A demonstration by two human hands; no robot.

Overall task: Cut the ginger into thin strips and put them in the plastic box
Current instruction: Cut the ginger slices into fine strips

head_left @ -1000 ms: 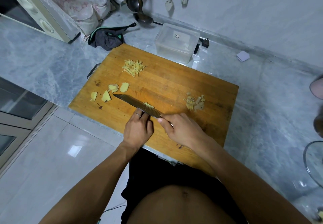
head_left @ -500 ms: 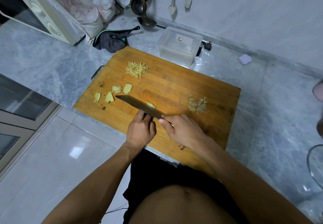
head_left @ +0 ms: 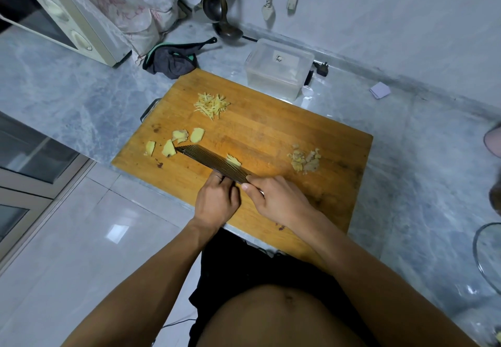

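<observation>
A wooden cutting board (head_left: 284,135) lies on the marble counter. My right hand (head_left: 279,203) grips the handle of a dark cleaver (head_left: 211,163), whose blade lies across the board's near left part. My left hand (head_left: 217,203) has its fingers curled against the blade's near side, holding down a ginger piece that is mostly hidden. A pale bit of ginger (head_left: 233,161) shows just beyond the blade. Several ginger slices (head_left: 180,140) lie by the blade tip. A pile of thin strips (head_left: 211,105) sits farther back. The clear plastic box (head_left: 279,67) stands behind the board.
Ginger peel scraps (head_left: 305,161) lie on the board's right side. A dark cloth (head_left: 170,60), a microwave (head_left: 62,18) and plastic bags stand at the back left. Ladles (head_left: 225,29) hang by the wall. A glass rim (head_left: 485,257) shows at the right edge.
Both hands and the cleaver stay in almost the same spot on the board. The view has drifted slightly; the slices, strips and box have not moved.
</observation>
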